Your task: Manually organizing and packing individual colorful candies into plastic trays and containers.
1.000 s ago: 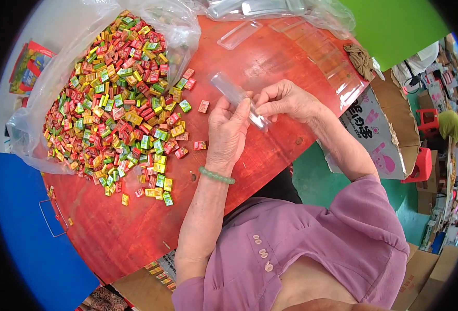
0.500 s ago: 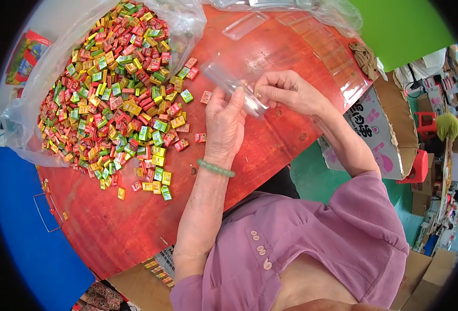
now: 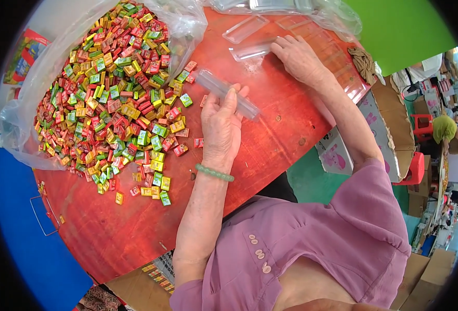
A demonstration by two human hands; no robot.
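My left hand is closed around long, narrow clear plastic trays that look nested, held slantwise above the red table. Out to the upper right, my right hand grips the right end of another clear plastic tray, low over the tabletop or resting on it; which one I cannot tell. Just beyond it lies a similar clear tray. Left of my left hand spreads a big heap of small red, yellow and green boxes, with some loose ones near my wrist.
A clear plastic bag opens around the heap. More clear trays lie in a row at the right, by a brown cloth. Bagged trays sit at the far edge. Cardboard boxes stand beyond the table's right edge.
My right hand has moved away from my left, up and right, with one tray now at its fingers. My left hand still holds its trays, a little lower.
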